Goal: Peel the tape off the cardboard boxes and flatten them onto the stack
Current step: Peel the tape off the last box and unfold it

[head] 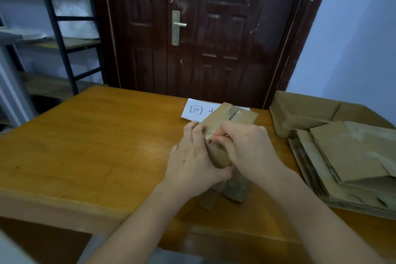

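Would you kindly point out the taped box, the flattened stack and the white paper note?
taped box (237, 114): head view, its top face by the tape seam.
flattened stack (351, 152): head view, top sheet's bare middle.
white paper note (196, 110): head view, the handwritten mark.

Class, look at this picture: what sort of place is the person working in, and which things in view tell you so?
Probably a small storeroom or packing room. A metal shelving rack stands by a dark wooden door, and a stack of flattened cardboard lies on the wooden table.
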A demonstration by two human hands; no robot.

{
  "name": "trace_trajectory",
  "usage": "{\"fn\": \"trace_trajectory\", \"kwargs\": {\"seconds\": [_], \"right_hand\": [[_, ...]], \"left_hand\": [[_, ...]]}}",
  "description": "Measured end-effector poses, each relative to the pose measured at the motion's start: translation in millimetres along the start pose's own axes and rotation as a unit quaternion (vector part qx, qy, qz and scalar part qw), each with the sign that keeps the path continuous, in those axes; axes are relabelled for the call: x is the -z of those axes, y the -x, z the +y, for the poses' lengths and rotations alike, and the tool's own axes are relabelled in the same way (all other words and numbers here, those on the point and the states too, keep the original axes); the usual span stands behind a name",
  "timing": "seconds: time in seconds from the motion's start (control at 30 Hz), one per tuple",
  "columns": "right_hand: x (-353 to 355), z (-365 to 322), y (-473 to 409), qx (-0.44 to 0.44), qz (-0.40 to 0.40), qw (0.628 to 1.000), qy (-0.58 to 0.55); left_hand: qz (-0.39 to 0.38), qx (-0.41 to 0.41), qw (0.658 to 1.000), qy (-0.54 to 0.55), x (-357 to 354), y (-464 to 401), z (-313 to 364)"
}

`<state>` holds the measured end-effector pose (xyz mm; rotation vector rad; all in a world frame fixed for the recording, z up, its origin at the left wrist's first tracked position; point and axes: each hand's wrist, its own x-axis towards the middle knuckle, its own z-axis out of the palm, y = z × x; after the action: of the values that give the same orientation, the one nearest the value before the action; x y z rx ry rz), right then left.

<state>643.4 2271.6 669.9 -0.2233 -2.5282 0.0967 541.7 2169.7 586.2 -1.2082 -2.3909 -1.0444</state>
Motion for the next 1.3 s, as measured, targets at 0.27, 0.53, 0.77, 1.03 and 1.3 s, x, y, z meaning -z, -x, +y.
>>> {"fn": "trace_trajectory", "kwargs": {"seconds": [0.27,0.53,0.77,1.03,1.3], "right_hand": [[0,-3,-13,0.085,-0.081,0.992,0.046],[-9,11,-21,-0.087,-0.07,0.978,-0.177],[-19,8,-23,-0.146,-0.066,0.973,-0.168],[-20,-20,-35,-0.127,-0.079,0.988,0.024],[-11,0,-32,-0.055,-0.035,0.997,0.045]], "left_hand": [[-0.082,-0.011,0.996,0.014,11,-11,-15],[-0.139,-0.028,0.99,0.011,31,-12,-24],[-0.165,-0.047,0.985,0.018,32,-17,-32],[-0.172,-0.069,0.983,-0.002,36,-20,-28],[-0.186,-0.064,0.98,-0.016,40,-20,-27]]}}
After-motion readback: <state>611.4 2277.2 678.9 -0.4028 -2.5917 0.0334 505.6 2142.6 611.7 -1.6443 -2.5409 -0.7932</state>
